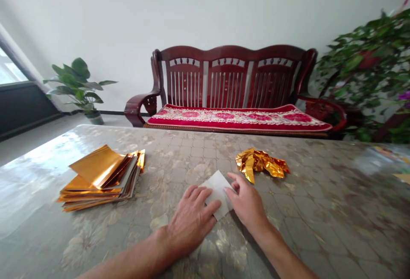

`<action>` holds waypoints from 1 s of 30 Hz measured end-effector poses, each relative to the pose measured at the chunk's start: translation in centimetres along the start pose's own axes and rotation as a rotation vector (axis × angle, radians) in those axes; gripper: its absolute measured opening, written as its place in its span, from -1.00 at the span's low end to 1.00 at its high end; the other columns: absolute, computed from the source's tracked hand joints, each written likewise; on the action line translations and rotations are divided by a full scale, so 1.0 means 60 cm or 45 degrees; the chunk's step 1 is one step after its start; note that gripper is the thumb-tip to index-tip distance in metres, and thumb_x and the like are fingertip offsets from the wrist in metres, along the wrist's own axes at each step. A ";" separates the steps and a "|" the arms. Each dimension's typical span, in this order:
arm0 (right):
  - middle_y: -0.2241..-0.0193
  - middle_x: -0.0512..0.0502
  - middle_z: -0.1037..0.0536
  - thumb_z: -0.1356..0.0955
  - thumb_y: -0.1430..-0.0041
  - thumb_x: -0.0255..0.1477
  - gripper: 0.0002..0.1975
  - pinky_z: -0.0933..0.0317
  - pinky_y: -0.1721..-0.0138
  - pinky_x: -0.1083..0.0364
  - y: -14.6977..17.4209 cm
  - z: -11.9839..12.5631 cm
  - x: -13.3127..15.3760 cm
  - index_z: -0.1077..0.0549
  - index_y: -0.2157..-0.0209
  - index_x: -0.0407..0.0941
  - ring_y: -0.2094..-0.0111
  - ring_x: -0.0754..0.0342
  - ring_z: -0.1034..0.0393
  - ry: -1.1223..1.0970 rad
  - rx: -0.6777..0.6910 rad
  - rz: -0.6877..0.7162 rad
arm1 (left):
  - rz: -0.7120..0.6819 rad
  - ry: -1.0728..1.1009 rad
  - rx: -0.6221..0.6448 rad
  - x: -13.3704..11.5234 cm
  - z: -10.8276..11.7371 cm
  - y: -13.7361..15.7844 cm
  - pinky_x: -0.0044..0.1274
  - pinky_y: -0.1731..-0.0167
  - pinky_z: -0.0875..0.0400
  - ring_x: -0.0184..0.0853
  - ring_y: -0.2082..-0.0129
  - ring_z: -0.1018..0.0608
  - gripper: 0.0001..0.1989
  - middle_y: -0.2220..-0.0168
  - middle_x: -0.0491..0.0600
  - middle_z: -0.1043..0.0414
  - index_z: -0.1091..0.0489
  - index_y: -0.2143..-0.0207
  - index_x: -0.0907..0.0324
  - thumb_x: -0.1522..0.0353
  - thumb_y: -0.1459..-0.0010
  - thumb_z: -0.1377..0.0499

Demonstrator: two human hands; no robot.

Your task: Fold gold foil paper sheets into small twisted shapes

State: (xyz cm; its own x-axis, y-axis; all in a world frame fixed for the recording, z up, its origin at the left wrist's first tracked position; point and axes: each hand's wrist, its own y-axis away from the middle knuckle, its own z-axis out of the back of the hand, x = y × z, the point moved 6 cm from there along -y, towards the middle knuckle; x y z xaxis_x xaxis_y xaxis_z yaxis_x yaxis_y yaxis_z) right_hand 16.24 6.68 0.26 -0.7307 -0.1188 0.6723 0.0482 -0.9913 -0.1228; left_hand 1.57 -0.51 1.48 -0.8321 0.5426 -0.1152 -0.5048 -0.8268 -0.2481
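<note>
A small white square of paper lies cornerwise on the table in front of me, its pale side up. My left hand rests on its left part, fingers spread and pressing it flat. At the right edge is my right hand, with the thumb on the paper, the index finger stretched out past it and the other fingers curled. The paper's edge seems pinched there, though the undersides of those fingers are hidden. Just beyond the right hand sits a crumpled piece of orange-gold foil paper.
A stack of orange-gold foil sheets stands at the left of the patterned table. Clear plastic lies at the far right. Behind the table are a dark red wooden bench and potted plants.
</note>
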 end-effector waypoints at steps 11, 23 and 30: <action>0.34 -0.03 -0.50 -0.31 -0.19 -0.51 -0.69 -0.14 0.29 0.15 0.019 -0.006 0.044 -0.55 0.07 0.02 0.25 0.07 -0.41 0.381 -0.156 0.450 | 0.014 0.090 0.022 -0.009 0.005 -0.004 -0.28 -0.07 -0.26 -0.17 -0.03 -0.37 -0.70 0.01 -0.04 -0.36 -0.32 -0.02 0.03 0.32 -0.23 -0.17; 0.31 -0.01 -0.52 -0.34 -0.20 -0.43 -0.78 -0.14 0.28 0.15 0.013 0.001 0.031 -0.56 0.15 0.00 0.23 0.07 -0.41 0.370 -0.156 0.355 | -0.005 0.130 0.022 0.004 -0.002 -0.010 -0.34 -0.06 -0.33 -0.20 0.00 -0.38 -0.80 -0.01 -0.02 -0.37 -0.35 0.08 0.10 0.43 -0.24 -0.10; 0.32 -0.02 -0.53 -0.35 -0.19 -0.45 -0.80 -0.10 0.25 0.12 0.000 -0.007 0.030 -0.56 0.17 0.01 0.20 0.04 -0.38 0.524 -0.130 0.384 | -0.024 0.063 0.033 0.002 -0.002 -0.010 -0.31 -0.07 -0.34 -0.17 -0.02 -0.37 -0.78 -0.06 -0.01 -0.36 -0.35 0.06 0.10 0.42 -0.24 -0.11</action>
State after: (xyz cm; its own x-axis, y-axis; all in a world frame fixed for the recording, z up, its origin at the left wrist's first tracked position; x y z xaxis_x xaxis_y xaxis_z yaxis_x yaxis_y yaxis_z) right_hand 14.63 6.47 1.14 -0.9027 -0.3459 0.2560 0.2465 -0.9032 -0.3512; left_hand 1.77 0.06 1.46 -0.8103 0.5642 -0.1586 -0.5265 -0.8196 -0.2258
